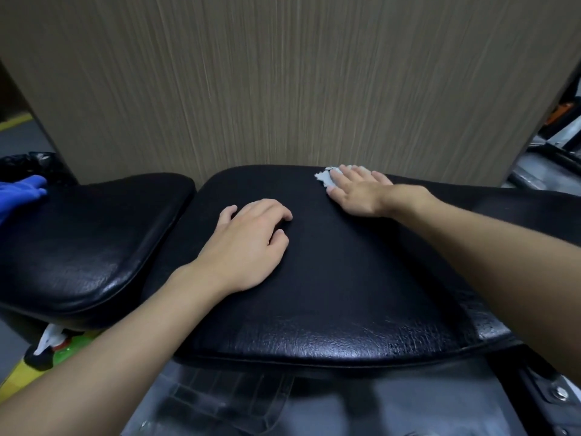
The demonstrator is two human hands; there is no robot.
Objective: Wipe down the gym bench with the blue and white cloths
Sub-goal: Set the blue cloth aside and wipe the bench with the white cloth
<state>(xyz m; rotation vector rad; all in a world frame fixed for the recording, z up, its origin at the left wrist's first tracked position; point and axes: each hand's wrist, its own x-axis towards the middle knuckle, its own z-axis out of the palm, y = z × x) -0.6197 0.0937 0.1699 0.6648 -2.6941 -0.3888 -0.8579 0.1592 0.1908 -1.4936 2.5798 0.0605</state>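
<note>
The black padded gym bench fills the middle of the view, with a separate black seat pad to its left. My right hand lies flat on the bench's far edge, pressing the white cloth, which sticks out past the fingers. My left hand rests on the middle of the bench, fingers curled, holding nothing. The blue cloth lies on the far left end of the seat pad, apart from both hands.
A wood-grain panel stands right behind the bench. A black bag sits at the far left. A spray bottle with green and yellow parts shows below the seat pad. Metal frame parts and gym gear lie to the right.
</note>
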